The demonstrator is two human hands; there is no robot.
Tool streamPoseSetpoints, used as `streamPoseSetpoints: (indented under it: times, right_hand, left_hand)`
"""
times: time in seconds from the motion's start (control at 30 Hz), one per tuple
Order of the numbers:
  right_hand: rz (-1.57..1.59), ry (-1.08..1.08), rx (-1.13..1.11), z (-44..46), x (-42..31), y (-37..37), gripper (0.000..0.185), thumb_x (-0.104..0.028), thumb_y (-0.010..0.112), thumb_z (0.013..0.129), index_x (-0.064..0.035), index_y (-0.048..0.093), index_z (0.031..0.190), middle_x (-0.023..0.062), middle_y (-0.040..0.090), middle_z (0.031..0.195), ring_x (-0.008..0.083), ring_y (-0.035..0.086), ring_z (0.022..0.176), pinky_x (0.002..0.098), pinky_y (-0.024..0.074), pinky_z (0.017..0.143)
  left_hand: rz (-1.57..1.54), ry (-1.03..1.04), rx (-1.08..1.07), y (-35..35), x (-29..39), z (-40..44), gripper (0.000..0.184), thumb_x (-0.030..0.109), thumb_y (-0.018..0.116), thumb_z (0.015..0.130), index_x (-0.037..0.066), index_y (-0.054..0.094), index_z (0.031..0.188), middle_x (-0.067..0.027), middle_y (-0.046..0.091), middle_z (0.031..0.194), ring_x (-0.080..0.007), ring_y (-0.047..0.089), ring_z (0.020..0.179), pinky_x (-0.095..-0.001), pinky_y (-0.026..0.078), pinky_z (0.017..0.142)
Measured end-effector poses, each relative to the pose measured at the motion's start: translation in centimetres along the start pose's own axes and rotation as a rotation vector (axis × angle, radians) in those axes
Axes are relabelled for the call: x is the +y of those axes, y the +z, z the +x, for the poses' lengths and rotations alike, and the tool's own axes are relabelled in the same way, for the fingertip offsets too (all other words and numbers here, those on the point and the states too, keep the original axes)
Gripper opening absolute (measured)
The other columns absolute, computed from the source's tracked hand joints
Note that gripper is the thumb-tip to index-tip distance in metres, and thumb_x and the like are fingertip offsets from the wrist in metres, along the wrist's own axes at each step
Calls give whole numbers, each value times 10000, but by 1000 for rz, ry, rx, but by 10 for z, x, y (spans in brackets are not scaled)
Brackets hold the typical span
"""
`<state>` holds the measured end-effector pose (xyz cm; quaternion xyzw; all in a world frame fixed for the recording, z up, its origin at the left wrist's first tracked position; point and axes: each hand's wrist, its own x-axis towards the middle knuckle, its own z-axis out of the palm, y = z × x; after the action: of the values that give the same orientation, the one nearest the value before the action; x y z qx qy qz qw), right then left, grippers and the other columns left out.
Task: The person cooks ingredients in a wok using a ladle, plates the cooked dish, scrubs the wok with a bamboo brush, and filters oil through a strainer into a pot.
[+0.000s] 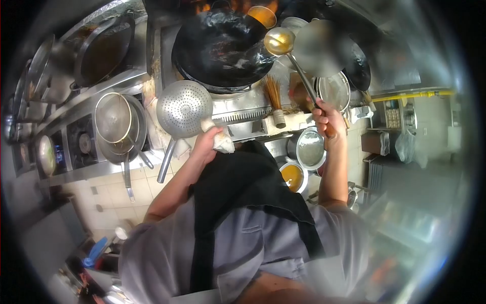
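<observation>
My right hand [329, 120] is closed round the handle of a metal ladle [279, 41], whose bowl is raised beside the right rim of a large black wok [223, 50]. In my left hand [206, 144] is a folded white cloth [221, 140], gripped at the near side of the stove. A perforated metal skimmer [184, 108] lies just beyond the left hand, its handle pointing toward me. The wok has a dark, shiny inside, and flames show behind it.
A bamboo brush [274, 96] stands right of the skimmer. Strainers [113, 117] rest at the left near a burner [81, 140]. Pots, one with yellow liquid [293, 177], another with clear liquid [310, 148], sit below my right hand. A yellow pipe [410, 96] runs at the right.
</observation>
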<state>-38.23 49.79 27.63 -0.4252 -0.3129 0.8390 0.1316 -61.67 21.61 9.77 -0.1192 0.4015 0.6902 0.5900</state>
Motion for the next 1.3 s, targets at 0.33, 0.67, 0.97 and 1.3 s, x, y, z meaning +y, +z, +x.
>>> streamPoseSetpoints:
  times: [0.33, 0.67, 0.97, 1.3]
  right_hand:
    - [-1052, -587, 565, 156, -3, -81, 310, -286, 599, 927, 14, 640, 996, 198, 672, 735, 285, 648, 510, 400, 529, 494]
    - [-391, -346, 302, 290, -51, -118, 278, -148, 530, 926, 32, 558, 716, 160, 570, 562, 286, 625, 550, 402, 516, 475]
    - [624, -31, -273, 174, -110, -119, 268, -49, 464, 966, 201, 419, 1051, 52, 488, 650, 92, 458, 434, 191, 408, 371]
    - [421, 86, -389, 34, -64, -51, 401, -198, 394, 1047, 165, 466, 1201, 26, 486, 718, 45, 461, 464, 171, 382, 345]
  left_hand:
    - [52, 62, 7, 16, -23, -3, 235, 119, 633, 860, -8, 564, 1046, -120, 644, 873, -268, 662, 788, -412, 547, 741]
    - [29, 157, 118, 28, -62, -19, 238, 53, 618, 852, -11, 553, 1072, -111, 623, 930, -255, 645, 826, -403, 542, 753]
    - [-29, 132, 148, 19, -60, -19, 214, 103, 618, 856, 11, 558, 1040, -107, 627, 895, -251, 646, 793, -390, 536, 728]
    - [65, 84, 30, 17, -10, -6, 212, 129, 609, 884, -11, 586, 1042, -112, 657, 908, -247, 666, 813, -394, 551, 744]
